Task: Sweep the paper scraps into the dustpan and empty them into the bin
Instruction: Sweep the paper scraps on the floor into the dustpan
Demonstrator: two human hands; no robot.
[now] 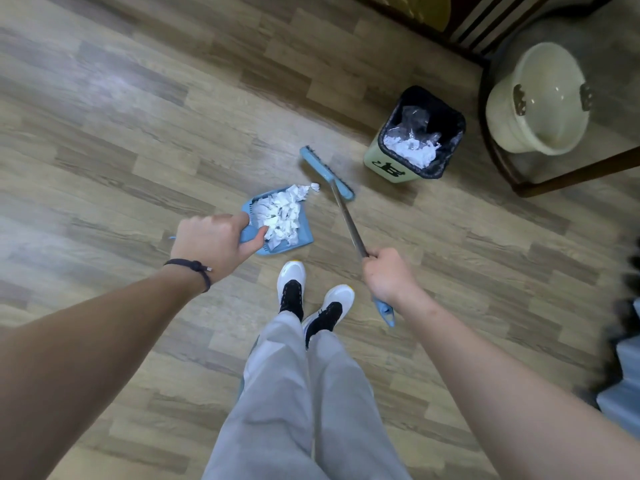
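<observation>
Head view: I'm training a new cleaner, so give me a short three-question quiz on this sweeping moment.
1. True or false: the dustpan already holds paper scraps.
2. Which hand grips the broom? A) left hand B) right hand
3. Fill in: a few scraps sit at the dustpan's open lip, on the side towards the ____ head.

Key: 1 true; 2 B; 3 broom. The bin also has paper in it.
</observation>
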